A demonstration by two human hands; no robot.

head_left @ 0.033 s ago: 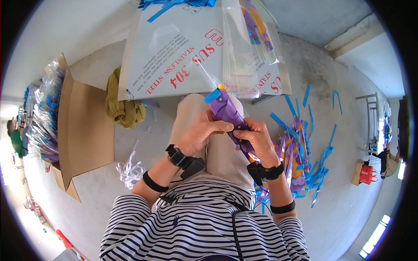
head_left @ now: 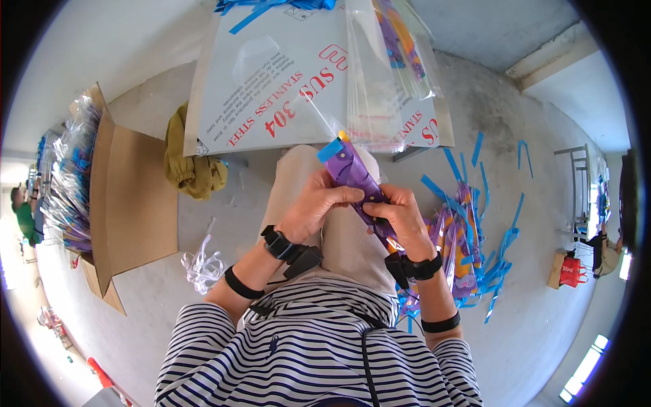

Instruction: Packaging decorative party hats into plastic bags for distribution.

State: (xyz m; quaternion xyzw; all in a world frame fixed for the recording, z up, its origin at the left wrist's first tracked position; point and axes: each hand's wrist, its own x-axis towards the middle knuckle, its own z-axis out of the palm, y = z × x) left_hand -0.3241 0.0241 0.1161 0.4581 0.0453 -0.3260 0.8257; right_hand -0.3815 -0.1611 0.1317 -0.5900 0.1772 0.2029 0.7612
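Observation:
A long, folded purple plastic piece [head_left: 352, 167] with a dotted pattern lies slanted above my lap. Its far end carries a blue strip [head_left: 330, 150] and a bit of yellow. My left hand [head_left: 321, 203] grips its left edge, thumb laid across the top. Lower down, my right hand [head_left: 401, 214] pinches the same piece, its thumb close to the left one. Fingers beneath the plastic are hidden. Just beyond the hands, a stack of clear plastic bags [head_left: 369, 102] rests on the table [head_left: 237, 95], with similar purple and orange pieces [head_left: 397, 41] on it.
On the floor at right lie more purple pieces [head_left: 444, 237] and scattered blue strips [head_left: 498, 271]. A cardboard box [head_left: 139, 197] at left holds clear-wrapped items [head_left: 71, 176]. White ribbon [head_left: 202, 266] lies near my left elbow; an olive cloth [head_left: 193, 163] hangs by the table's left corner.

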